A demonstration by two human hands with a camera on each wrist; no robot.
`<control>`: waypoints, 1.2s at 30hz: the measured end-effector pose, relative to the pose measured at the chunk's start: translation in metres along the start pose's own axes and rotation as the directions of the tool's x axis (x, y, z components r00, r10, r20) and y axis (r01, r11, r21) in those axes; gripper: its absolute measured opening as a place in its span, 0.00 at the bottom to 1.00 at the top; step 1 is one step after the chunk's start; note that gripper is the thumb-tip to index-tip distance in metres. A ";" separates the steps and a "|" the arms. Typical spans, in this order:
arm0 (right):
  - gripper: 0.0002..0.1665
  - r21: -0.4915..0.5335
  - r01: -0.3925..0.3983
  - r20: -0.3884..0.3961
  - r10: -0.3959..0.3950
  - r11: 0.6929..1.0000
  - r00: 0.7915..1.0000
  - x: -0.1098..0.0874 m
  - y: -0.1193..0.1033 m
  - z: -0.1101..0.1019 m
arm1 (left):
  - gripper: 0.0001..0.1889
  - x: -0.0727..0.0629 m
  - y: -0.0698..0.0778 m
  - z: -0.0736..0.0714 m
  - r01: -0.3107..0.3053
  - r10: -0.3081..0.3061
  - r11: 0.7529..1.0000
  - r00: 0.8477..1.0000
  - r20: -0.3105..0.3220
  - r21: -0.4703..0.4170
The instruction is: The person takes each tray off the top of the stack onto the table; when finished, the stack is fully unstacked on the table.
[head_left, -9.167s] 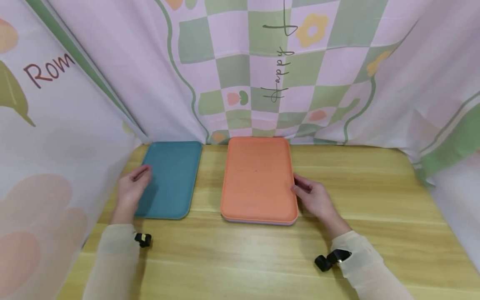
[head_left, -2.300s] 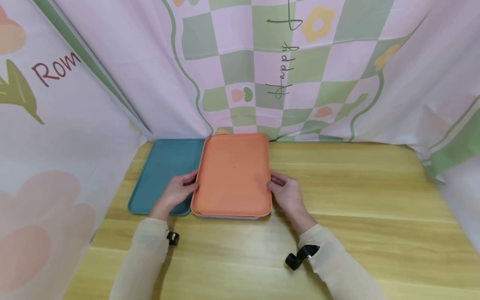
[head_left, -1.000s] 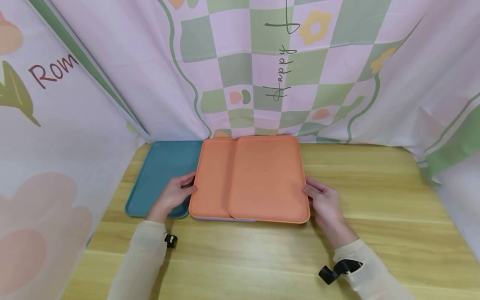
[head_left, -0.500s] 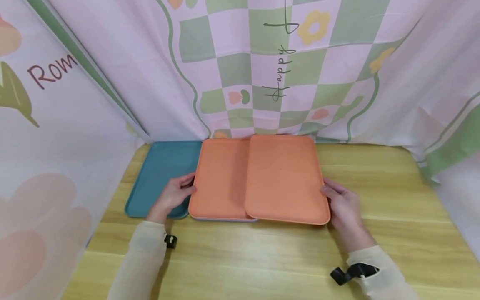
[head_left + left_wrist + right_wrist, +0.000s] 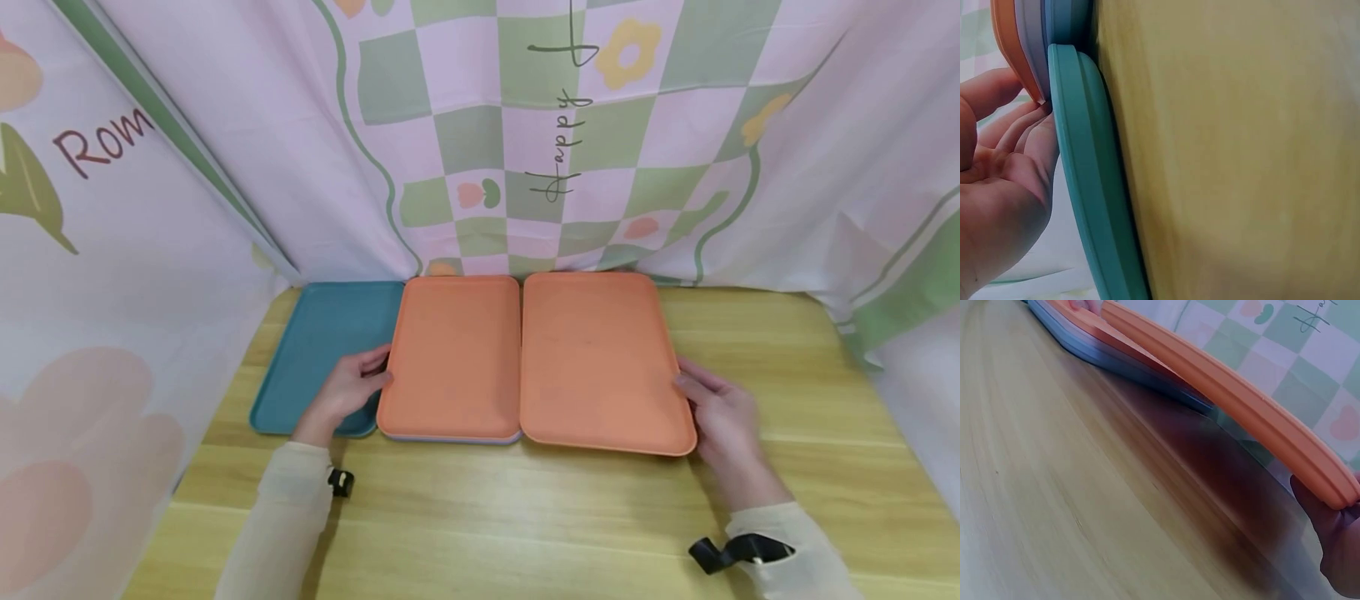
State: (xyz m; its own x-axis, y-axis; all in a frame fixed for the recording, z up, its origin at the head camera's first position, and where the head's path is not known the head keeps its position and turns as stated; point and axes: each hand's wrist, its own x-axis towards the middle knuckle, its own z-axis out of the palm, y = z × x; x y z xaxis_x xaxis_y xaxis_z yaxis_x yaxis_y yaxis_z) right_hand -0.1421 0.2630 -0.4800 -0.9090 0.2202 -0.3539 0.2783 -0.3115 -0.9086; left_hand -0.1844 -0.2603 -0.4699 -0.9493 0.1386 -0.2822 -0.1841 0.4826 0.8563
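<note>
My right hand (image 5: 727, 417) pinches the right edge of an orange tray (image 5: 603, 358), thumb on top. That tray is raised off the table, its shadow beneath it in the right wrist view. Left of it, a second orange tray (image 5: 453, 358) tops a stack, over a lavender tray (image 5: 1032, 47) and a blue tray (image 5: 1069, 22). At the stack's left edge, my left hand (image 5: 345, 392) holds the rim, thumb at the orange tray and fingers lower down. Beneath that hand lies a teal tray (image 5: 326, 342), flat on the table and right beside the stack.
A patterned curtain (image 5: 468, 142) hangs along the table's back edge, close behind the trays. Another curtain (image 5: 127, 292) closes off the left side. The wooden table (image 5: 480, 533) stretches in front of the trays and to their right.
The right hand has drawn the upper orange tray rightward off the stack, uncovering the second orange tray. The left hand, earlier over the teal tray, now stays at the stack's left edge.
</note>
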 end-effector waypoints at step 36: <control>0.31 -0.657 0.151 0.076 -0.135 0.738 0.988 0.008 0.006 -0.001 | 0.30 0.003 -0.001 0.002 -0.025 0.026 1.000 0.999 -0.019 0.012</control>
State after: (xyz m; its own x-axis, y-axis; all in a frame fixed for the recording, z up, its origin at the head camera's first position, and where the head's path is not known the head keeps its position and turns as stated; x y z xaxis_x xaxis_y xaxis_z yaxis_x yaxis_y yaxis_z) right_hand -0.1476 0.2640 -0.4888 -0.9590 0.1895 -0.2107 0.2723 0.4110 -0.8700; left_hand -0.1866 -0.2587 -0.4721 -0.9584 0.1343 -0.2520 -0.1569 0.4895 0.8578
